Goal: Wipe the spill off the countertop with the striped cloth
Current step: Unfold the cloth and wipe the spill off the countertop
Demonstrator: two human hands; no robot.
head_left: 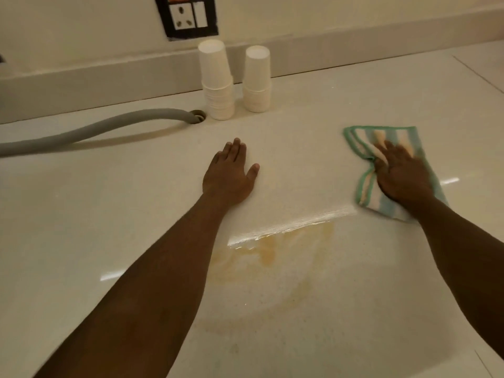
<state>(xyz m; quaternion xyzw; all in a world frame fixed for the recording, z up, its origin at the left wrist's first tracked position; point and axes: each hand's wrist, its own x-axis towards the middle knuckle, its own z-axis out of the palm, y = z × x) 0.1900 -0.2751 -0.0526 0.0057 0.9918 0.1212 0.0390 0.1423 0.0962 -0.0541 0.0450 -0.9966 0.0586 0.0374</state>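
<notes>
- Two hands lie flat on the counter [354,91] in the head view: right hand [402,175], fingers spread, presses the striped cloth [362,140]; left hand [230,171] rests empty, open.
- Wiping looks mid-stroke; next the cloth must sweep left and nearer, across the amber spill [272,249].
- Cloth sits far right, long axis near-to-far.

Two bare forearms reach into view from the lower edge, with no sleeve, watch, bracelet or glove on either. The left hand [229,173] shows no ring, and its short nails look unpainted. The right hand [401,175] is equally plain, though slightly blurred, so finer detail is unclear.
</notes>
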